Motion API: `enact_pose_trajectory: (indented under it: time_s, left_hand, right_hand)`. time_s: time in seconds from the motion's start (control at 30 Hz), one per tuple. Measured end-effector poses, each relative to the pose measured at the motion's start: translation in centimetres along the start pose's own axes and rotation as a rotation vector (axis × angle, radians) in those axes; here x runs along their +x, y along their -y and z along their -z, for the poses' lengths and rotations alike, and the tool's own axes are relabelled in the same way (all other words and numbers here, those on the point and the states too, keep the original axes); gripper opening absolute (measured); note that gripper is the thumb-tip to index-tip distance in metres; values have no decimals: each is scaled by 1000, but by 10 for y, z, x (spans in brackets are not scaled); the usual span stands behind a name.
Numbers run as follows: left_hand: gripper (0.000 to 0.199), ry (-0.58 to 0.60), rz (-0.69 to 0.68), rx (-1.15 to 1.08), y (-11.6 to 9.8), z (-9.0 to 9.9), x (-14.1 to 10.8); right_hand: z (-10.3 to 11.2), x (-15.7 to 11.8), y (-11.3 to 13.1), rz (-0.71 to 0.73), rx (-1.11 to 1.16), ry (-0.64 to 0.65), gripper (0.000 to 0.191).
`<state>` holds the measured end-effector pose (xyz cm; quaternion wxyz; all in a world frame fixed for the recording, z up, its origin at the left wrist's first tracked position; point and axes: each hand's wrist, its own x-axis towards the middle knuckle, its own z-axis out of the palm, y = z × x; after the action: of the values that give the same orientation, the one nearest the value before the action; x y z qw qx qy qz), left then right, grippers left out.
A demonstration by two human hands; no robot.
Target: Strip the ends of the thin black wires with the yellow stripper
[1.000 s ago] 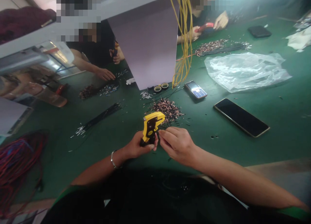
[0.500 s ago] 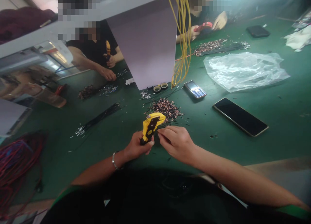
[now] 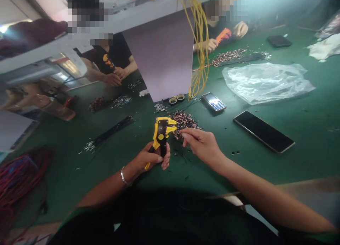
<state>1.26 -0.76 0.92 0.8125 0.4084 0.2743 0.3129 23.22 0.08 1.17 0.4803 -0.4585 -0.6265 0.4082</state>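
Note:
My left hand [image 3: 156, 157] is wrapped round the handles of a yellow and black wire stripper [image 3: 162, 133], whose jaws are apart and face right. Just right of the jaws, my right hand [image 3: 199, 140] is pinched; what its fingertips hold is too small to make out. Behind the jaws lies a pile of short copper and black wire pieces [image 3: 184, 120]. A bundle of black wires with pale ends [image 3: 110, 132] lies to the left on the green table [image 3: 212, 191].
A keypad phone [image 3: 214, 102], a black smartphone [image 3: 264, 131] and a clear plastic bag [image 3: 268, 82] lie at the right. Yellow wires [image 3: 199, 43] hang beside a pale panel [image 3: 164, 57]. Red cables [image 3: 21, 181] lie at the left. Other people's hands work across the table.
The wire stripper has turned more upright and its jaws and handles have opened. My right hand has moved slightly right and up, away from the tool. The view has shifted a little.

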Motion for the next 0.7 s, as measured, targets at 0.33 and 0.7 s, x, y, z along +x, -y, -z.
enact_pose_trajectory:
  time_s: [0.33, 0.7]
  left_hand:
    - [45, 136, 50, -37, -9, 3, 1]
    - [44, 202, 95, -37, -11, 2, 0]
  right_hand:
    - [6, 9, -2, -88, 199, 97, 17]
    - [5, 10, 0, -149, 260, 56, 8]
